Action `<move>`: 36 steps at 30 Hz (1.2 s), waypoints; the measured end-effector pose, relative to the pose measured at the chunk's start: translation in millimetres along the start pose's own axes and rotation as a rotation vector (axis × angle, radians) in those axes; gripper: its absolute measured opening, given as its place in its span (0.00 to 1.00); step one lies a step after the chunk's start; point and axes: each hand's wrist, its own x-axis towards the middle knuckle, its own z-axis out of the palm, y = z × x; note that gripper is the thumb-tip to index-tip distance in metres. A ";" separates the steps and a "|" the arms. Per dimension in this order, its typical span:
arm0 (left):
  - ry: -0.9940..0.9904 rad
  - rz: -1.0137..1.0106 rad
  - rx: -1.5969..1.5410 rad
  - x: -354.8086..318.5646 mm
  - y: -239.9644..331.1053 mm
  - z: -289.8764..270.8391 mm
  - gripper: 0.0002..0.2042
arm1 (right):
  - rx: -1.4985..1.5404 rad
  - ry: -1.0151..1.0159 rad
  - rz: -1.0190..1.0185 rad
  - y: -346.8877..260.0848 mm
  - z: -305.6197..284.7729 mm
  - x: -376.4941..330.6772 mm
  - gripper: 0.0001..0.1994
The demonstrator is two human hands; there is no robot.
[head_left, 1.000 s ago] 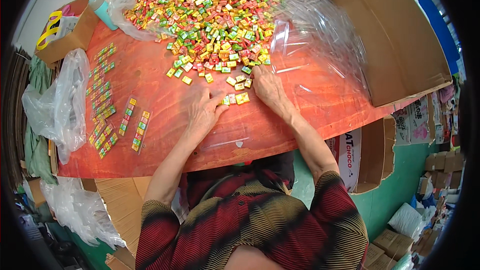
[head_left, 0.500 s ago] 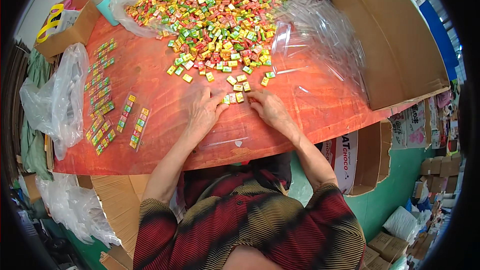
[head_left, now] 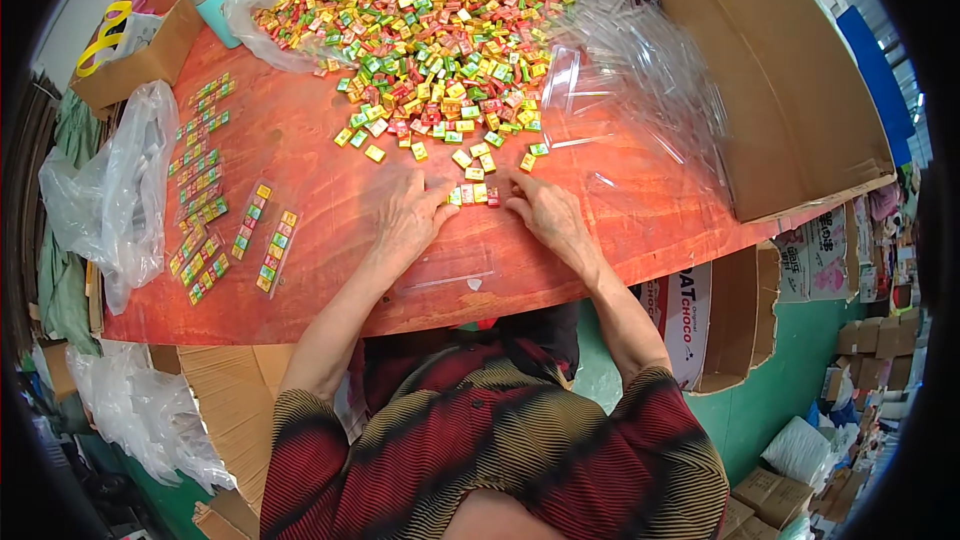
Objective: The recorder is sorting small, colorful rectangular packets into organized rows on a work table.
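A short row of small printed boxes, yellow, red and green, lies on the red wooden table between my hands. My left hand rests at the row's left end, its thumb and forefinger against the end box and slightly apart. At the right end, by a red box, my right hand has its thumb and forefinger spread, with nothing visible between them. A few loose yellow boxes lie just beyond the row. Farther back rises a big heap of similar boxes.
Filled strips of boxes lie on the left of the table. Clear plastic trays are piled at right, beside a large cardboard box. A plastic bag, a carton and a turquoise bottle stand far left.
The row has grown at its right end, where a red box now sits. My right thumb and forefinger have moved slightly right, off the row. My left hand has stayed put.
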 end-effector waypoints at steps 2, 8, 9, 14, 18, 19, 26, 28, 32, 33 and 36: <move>-0.008 0.004 -0.009 0.4 0.4 0.7 0.16 | 0.004 0.021 -0.017 0.5 -1.4 -2.9 0.11; -0.018 -0.007 -0.051 0.9 1.8 1.0 0.16 | 0.072 0.011 -0.052 -1.6 -13.4 -9.7 0.13; -0.025 -0.006 -0.043 0.6 2.0 -0.8 0.16 | -0.008 0.013 0.016 -5.1 -17.3 -10.4 0.13; -0.115 -0.033 -0.060 2.7 4.6 -11.8 0.19 | -0.169 0.011 0.104 -2.3 -11.3 -9.7 0.15; -0.135 -0.070 -0.168 0.4 -2.3 -18.4 0.23 | -0.124 -0.027 0.064 -0.5 -7.4 -9.2 0.15; -0.152 -0.051 -0.182 -0.7 -5.0 -19.0 0.24 | -0.099 -0.053 0.017 -0.9 -7.0 -8.9 0.15; -0.140 -0.017 -0.220 -4.6 -6.8 -19.6 0.24 | -0.114 -0.022 -0.074 -20.8 -9.4 -4.4 0.21; -0.171 -0.064 -0.218 -2.7 1.5 -17.4 0.23 | 0.022 -0.110 -0.153 -15.1 -1.4 -1.6 0.22; -0.177 -0.071 -0.168 -1.8 0.3 -11.4 0.23 | -0.004 -0.069 -0.172 -16.4 4.2 0.2 0.21; -0.148 -0.043 -0.174 -0.5 -2.9 -10.7 0.22 | 0.025 -0.093 -0.182 -17.3 0.4 1.8 0.21; -0.130 -0.003 -0.172 2.2 -3.4 -9.0 0.20 | 0.061 -0.118 -0.212 -13.6 -0.1 4.0 0.20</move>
